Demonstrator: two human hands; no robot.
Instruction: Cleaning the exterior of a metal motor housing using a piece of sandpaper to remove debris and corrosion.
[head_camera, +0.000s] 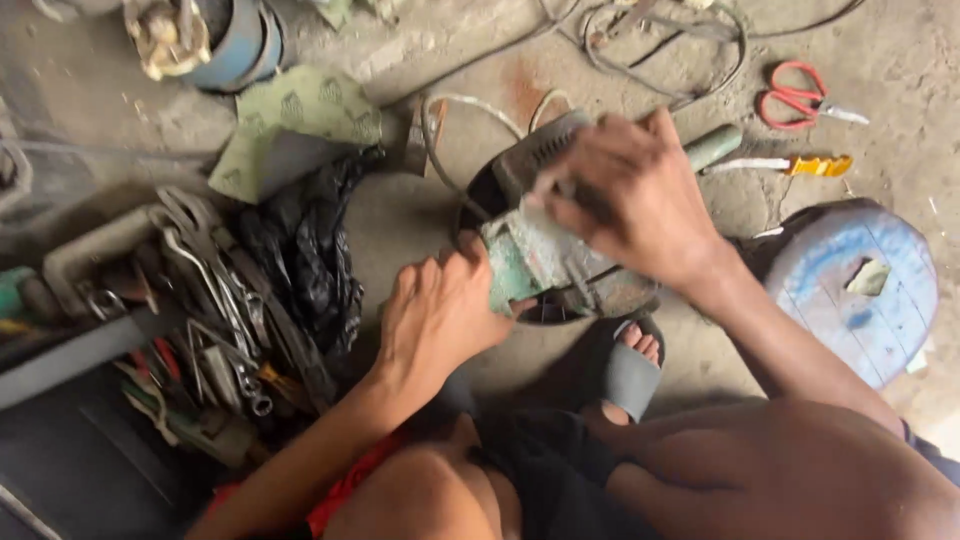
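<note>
A worn green and grey power tool, like an angle grinder (535, 255), rests on the concrete floor in front of my knees. My right hand (630, 205) lies over its top and back, fingers closed around the body. My left hand (440, 315) grips the tool's green front end from the left, thumb against the casing. A dark round part shows beneath the tool. Its pale cord (470, 110) loops away behind it.
An open toolbox full of wrenches and pliers (200, 300) sits at the left, beside a black plastic bag (310, 250) and green sandpaper sheets (300, 110). Red scissors (800, 95), a yellow-handled knife (790, 165) and a blue round stool (860, 290) lie at the right. My sandalled foot (630, 365) is below the tool.
</note>
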